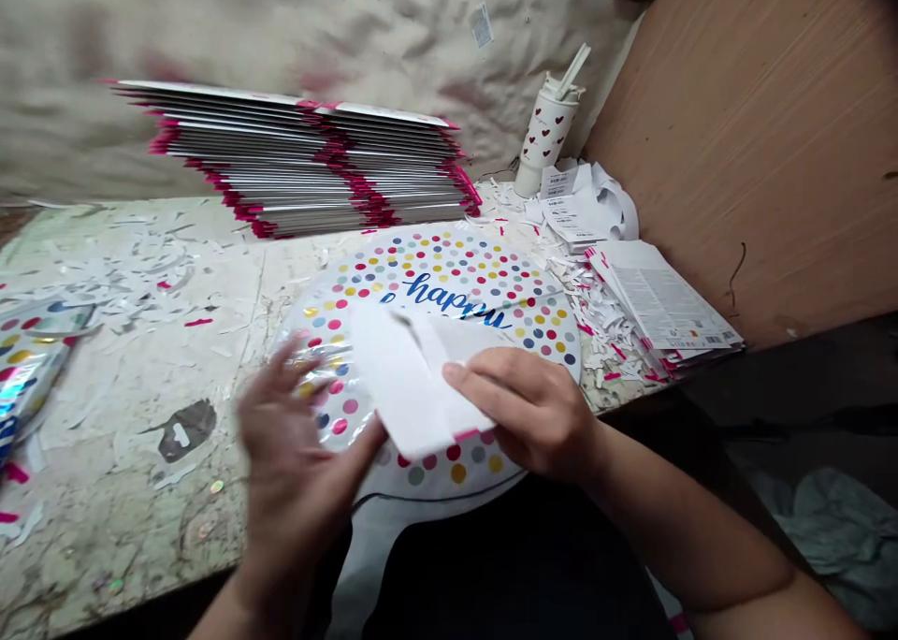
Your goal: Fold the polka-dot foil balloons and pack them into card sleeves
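Observation:
My right hand point(537, 411) pinches a folded white card point(413, 401) by its right side, thumb on top; a small pink bit shows along its lower edge. To the card's left is my left hand point(298, 453), blurred, with fingers spread and the thumb tip close to the card's edge; whether it touches is unclear. Beneath both lies a flat round foil balloon point(456, 247), white with coloured dots and blue "happy" lettering. Part of the lettering is hidden behind the card. The balloon's pale tail hangs over the table's front edge.
At the back, a tall stack of folded pink-edged cards point(301, 163) leans sideways. A white tumbler with hearts point(547, 135) stands behind a label strip point(582, 210) and printed cards point(666, 294). Paper scraps point(119, 266) litter the table. Another shiny dotted package point(32, 359) lies left.

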The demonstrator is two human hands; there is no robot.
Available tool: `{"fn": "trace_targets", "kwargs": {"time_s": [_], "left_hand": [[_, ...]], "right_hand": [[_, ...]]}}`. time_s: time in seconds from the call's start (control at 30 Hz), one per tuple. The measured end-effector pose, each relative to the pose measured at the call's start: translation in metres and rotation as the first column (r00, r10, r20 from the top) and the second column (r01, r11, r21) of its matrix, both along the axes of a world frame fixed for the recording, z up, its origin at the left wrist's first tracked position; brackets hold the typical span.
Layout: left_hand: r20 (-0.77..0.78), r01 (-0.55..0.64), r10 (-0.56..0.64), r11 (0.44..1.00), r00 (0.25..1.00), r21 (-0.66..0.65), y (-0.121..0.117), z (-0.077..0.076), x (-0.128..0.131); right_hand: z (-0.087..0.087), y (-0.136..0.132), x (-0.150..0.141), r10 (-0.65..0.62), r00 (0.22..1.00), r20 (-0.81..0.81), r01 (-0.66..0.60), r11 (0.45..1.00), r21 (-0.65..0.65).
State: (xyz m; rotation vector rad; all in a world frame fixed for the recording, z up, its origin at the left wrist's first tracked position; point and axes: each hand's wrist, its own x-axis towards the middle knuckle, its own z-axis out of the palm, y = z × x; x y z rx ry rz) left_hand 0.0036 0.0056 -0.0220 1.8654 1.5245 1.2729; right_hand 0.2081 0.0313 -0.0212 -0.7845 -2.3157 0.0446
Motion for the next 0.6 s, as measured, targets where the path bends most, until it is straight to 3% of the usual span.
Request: {"fn": "trace_targets", "kwargs": {"time_s": [0.07, 0.13, 0.23, 0.3, 0.33, 0.5, 0.6], "left_hand": [[-0.048, -0.047, 0.060, 0.971, 0.997, 0.234, 0.004, -0.002, -0.018], [-0.202, 0.156, -0.099, 0.944, 0.974, 0.289, 0.004, -0.012, -0.029], [-0.567, 0.496, -0.326, 0.851, 0.757, 0.173, -0.003, -0.039, -0.030], [-0.717, 0.602, -0.357, 0.791, 0.599, 0.109, -0.010, -0.057, -0.023], [-0.743, 0.616, -0.344, 0.779, 0.574, 0.115, -0.013, -0.064, -0.020], [-0.758, 0.613, -0.309, 0.776, 0.575, 0.148, -0.018, -0.077, -0.003], [-0.727, 0.597, -0.342, 0.794, 0.596, 0.115, -0.013, -0.073, 0.007]], "right_hand": [[-0.005, 0.005, 0.011, 0.073, 0.995, -0.068, -0.070, 0.996, 0.049], [-0.016, 0.005, 0.022, 0.088, 0.996, -0.034, -0.086, 0.994, 0.072], [-0.042, -0.008, 0.032, 0.062, 0.993, 0.101, -0.069, 0.995, 0.071], [-0.061, -0.020, 0.035, 0.045, 0.983, 0.179, -0.057, 0.996, 0.064], [-0.069, -0.026, 0.036, 0.037, 0.977, 0.208, -0.049, 0.997, 0.052], [-0.080, -0.042, 0.039, 0.020, 0.982, 0.187, -0.018, 1.000, -0.014], [-0.075, -0.035, 0.036, -0.033, 0.993, 0.116, 0.054, 0.981, -0.186]]}}
